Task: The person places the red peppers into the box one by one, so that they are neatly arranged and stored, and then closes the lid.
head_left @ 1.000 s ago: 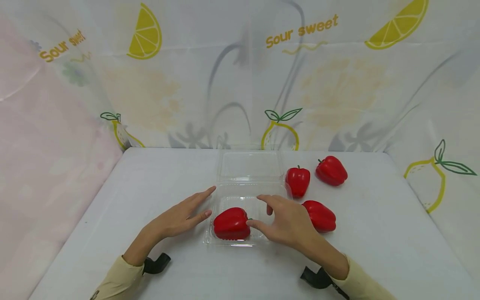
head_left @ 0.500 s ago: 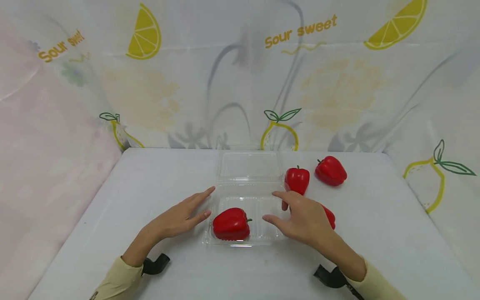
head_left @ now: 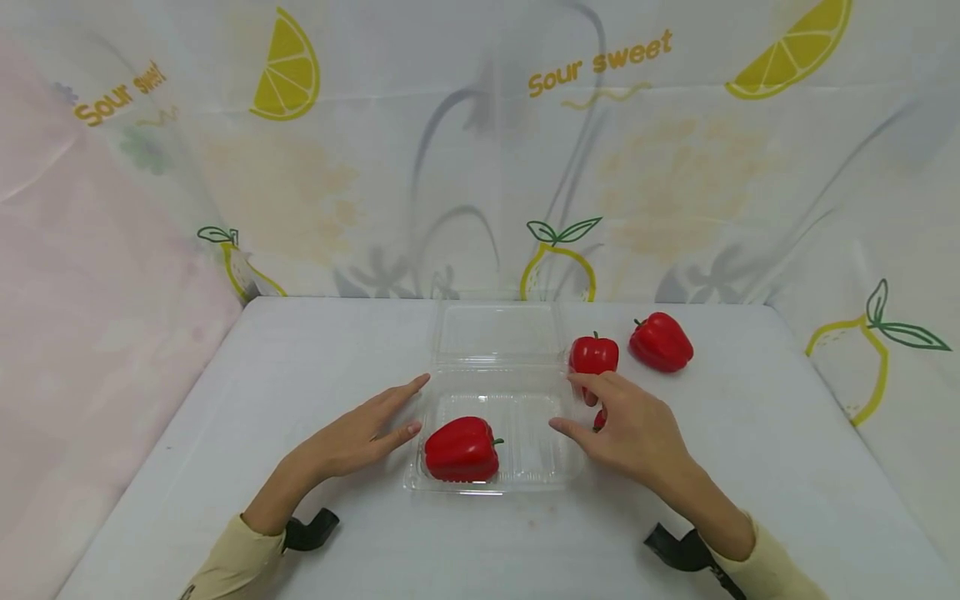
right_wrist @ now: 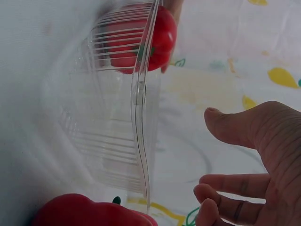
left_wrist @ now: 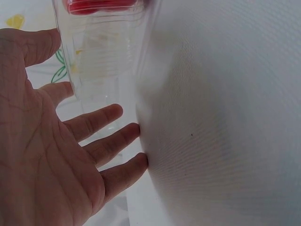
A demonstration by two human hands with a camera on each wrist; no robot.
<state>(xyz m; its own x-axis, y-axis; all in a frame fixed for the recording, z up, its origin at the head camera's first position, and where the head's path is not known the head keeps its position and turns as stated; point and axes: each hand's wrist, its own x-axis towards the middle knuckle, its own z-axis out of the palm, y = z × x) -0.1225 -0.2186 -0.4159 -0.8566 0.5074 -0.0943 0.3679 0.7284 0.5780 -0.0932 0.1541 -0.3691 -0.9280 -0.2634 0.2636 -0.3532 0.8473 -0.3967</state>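
Note:
A clear plastic clamshell box (head_left: 528, 437) lies on the table with its lid (head_left: 497, 333) folded back. One red bell pepper (head_left: 462, 450) lies on its side in the left of the base, stem to the right. At the box's left edge is my left hand (head_left: 363, 435), fingers outstretched; in the left wrist view its thumb (left_wrist: 44, 46) is by the plastic wall. My right hand (head_left: 637, 429) hovers by the right edge, loosely bent, holding nothing. Beneath it another bell pepper (right_wrist: 84, 212) lies outside the box, mostly hidden in the head view.
Two more red bell peppers stand to the right: one (head_left: 594, 353) close beside the box, another (head_left: 661, 342) farther back. The white table (head_left: 337, 550) ends at a printed cloth backdrop (head_left: 375, 192), with cloth on both sides too.
My right hand has drawn away from the pepper in the box and moved right, now covering most of the pepper outside. That boxed pepper stays put, and my left hand has stayed in place.

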